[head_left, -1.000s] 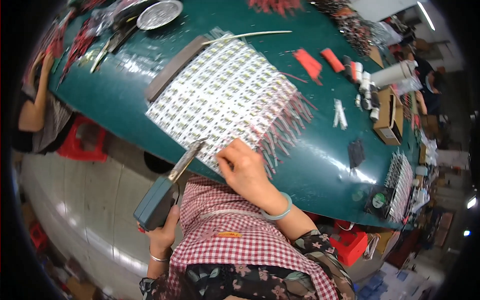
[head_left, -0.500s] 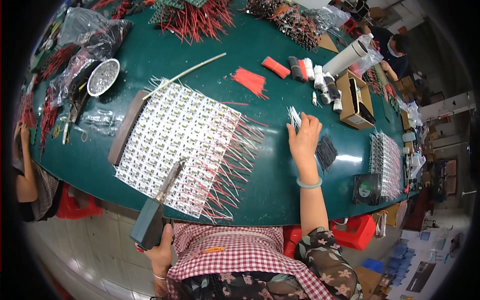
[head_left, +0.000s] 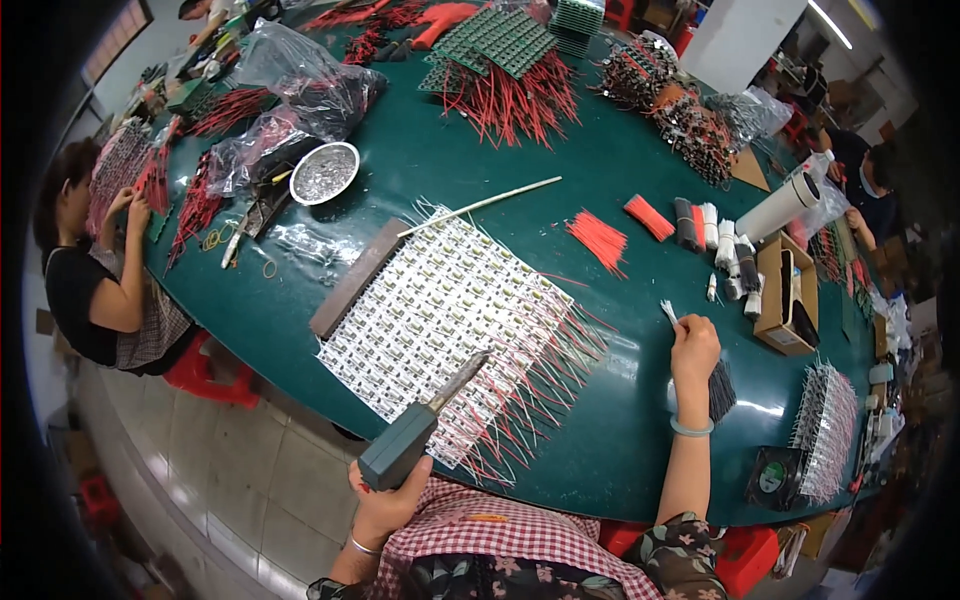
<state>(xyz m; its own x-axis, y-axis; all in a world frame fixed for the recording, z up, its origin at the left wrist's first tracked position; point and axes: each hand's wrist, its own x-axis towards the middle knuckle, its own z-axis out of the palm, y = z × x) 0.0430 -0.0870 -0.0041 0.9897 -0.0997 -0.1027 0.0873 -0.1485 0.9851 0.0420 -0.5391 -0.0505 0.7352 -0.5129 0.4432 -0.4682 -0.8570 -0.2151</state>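
Observation:
My left hand (head_left: 392, 502) is wrapped round the handle of a dark green soldering gun (head_left: 398, 447). The gun's long metal tip hovers over or touches the lower right of a large panel of small white circuit boards (head_left: 430, 310); I cannot tell which. Red and white wires (head_left: 545, 385) stick out along the panel's right side. Further right, my right hand (head_left: 696, 348) has its fingers closed on white wires (head_left: 668, 311), whose ends show past the fingertips. Partly behind this hand lies a pile of black wires (head_left: 721, 390).
A dark bar (head_left: 358, 280) lies along the panel's left edge, and a pale stick (head_left: 490, 205) at its top. Loose red wires (head_left: 597, 242), a silvery-filled bowl (head_left: 324, 173), a cardboard box (head_left: 783, 300) and a white bottle (head_left: 778, 207) surround it. Co-workers sit left and far right.
The view has swung, so the table sits lower and further right. My right hand's fingers have closed in on the white wires. My left hand still holds the soldering gun over the panel.

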